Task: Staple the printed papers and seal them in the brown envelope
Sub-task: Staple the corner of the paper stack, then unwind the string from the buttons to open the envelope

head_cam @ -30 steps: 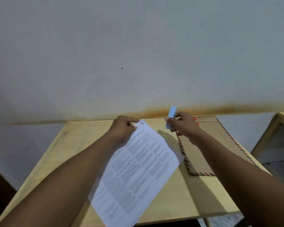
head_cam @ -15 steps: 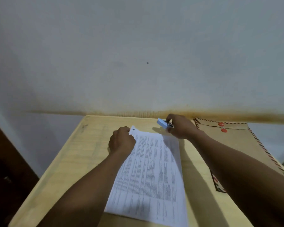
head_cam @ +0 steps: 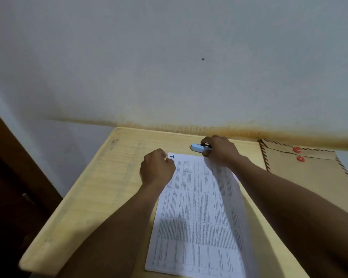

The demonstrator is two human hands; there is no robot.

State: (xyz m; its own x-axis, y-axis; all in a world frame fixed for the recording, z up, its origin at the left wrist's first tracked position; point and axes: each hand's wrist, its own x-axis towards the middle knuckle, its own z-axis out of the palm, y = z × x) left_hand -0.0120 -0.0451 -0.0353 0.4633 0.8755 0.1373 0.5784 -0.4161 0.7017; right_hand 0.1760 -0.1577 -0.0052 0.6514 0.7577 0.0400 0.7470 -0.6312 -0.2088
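White, densely printed papers [head_cam: 199, 213] lie flat; left hand [head_cam: 157, 169], fingers curled, holds their corner; right hand [head_cam: 222, 152] grips pale-blue stapler [head_cam: 197, 147]

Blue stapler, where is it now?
In the head view, the small light-blue stapler is held by the right hand near the far edge of the wooden table, just beyond the white printed papers.

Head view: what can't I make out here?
Head view:
- Whether stapled: too small to tell; left hand covers the upper left edge of the papers.
- Stapler: mostly covered by the right hand.
- Envelope: right side cut off by the frame edge, near end behind the right forearm.
- Print: too small to read.
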